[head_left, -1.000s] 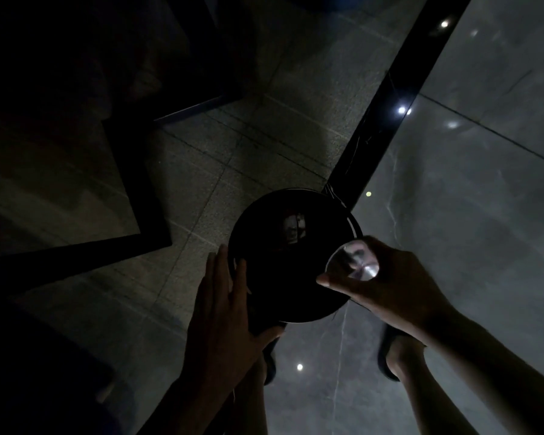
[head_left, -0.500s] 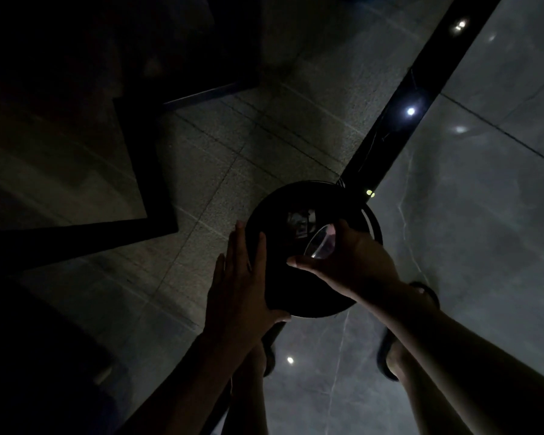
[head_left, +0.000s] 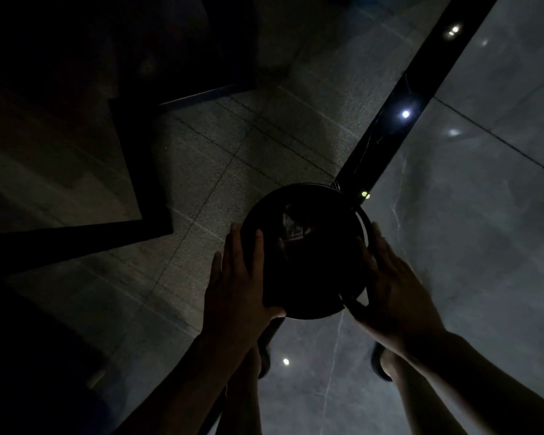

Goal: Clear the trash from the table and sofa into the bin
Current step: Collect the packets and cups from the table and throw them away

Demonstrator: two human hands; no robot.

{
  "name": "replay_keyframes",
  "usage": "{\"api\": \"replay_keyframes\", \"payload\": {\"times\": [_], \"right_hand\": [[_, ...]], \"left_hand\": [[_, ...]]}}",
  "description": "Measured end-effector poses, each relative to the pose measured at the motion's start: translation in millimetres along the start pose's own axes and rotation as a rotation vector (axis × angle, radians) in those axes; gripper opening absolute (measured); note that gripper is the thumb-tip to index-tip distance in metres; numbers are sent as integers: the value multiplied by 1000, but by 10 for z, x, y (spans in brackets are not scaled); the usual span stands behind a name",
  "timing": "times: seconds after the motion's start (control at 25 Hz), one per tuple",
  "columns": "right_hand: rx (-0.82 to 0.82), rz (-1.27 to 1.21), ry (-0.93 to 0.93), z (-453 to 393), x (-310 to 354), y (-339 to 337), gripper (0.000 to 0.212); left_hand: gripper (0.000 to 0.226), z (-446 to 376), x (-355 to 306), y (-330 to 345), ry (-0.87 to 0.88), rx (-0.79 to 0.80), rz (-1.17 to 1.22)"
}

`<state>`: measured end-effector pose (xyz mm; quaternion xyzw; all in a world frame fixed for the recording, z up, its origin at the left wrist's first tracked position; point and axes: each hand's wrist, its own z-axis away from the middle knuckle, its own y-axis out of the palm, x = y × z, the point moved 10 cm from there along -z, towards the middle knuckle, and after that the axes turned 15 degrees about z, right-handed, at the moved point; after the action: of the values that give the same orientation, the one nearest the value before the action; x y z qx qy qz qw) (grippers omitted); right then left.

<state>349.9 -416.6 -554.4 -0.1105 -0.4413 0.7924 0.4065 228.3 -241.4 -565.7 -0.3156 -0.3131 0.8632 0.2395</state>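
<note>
The bin (head_left: 308,255) is a round black container that stands on the floor (head_left: 453,230) a little right of the middle of the frame. The camera looks almost straight down into it, so its mouth opens up toward the viewer and its long axis runs vertical, nearly along the line of sight. The rim shows as a dark circle, and the inside is very dark. In the upper part of the opening some pale crumpled trash (head_left: 291,227) lies inside the bin; what kind of trash it is cannot be told in this light.

The left hand (head_left: 236,287) lies flat against the left side of the bin, with fingers straight and pointing to the top of the frame and the thumb reaching under the lower edge of the rim. It grasps nothing; it only presses on the wall. The right hand (head_left: 390,287) lies in the same way against the right side, fingers stretched along the rim and thumb toward the lower edge, also released and holding no object. The two hands have the bin between them.

A black strip (head_left: 421,98) in the floor runs from the upper right of the frame down to the bin. Small bright reflections of lamps shine on the glossy tiles. In the upper left, a dark piece of furniture (head_left: 76,152) is near the bin but apart from it. The person's feet show at the lower middle.
</note>
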Motion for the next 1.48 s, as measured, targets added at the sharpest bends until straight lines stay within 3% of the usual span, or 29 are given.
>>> {"api": "replay_keyframes", "payload": {"times": [0.16,0.4,0.52,0.68,0.88,1.04,1.16,1.24,1.36,1.48], "right_hand": [[-39,23,-46,-25,-17,-6,89],[245,258,78,237,-215,-364,70],[321,296,153,676,-315,-1004,56],[304,155,253,1413,-338,-2088,49],[-11,-150,353,2324,-274,-3620,52],[-388,-325,371,3144,-146,-4399,46],[-495,-374,426,3732,-165,-4365,43],[-464,-404,479,3975,-228,-4078,39],[-387,-392,505,4274,-294,-3585,37],[-261,-399,530,4497,-483,-3159,49]], "left_hand": [[140,-21,52,-36,-8,16,-112],[93,344,8,-380,-176,190,-181],[57,712,-404,-889,-109,194,-221],[48,1317,-1009,-1712,-110,228,-137],[56,2096,-1627,-2853,-33,126,15],[43,2600,-1889,-3603,99,-65,-105],[37,2955,-1861,-3780,109,-126,16],[38,3150,-1758,-3659,61,-92,68],[39,3428,-1892,-3197,220,16,18],[32,3461,-2013,-2913,117,128,58]]}}
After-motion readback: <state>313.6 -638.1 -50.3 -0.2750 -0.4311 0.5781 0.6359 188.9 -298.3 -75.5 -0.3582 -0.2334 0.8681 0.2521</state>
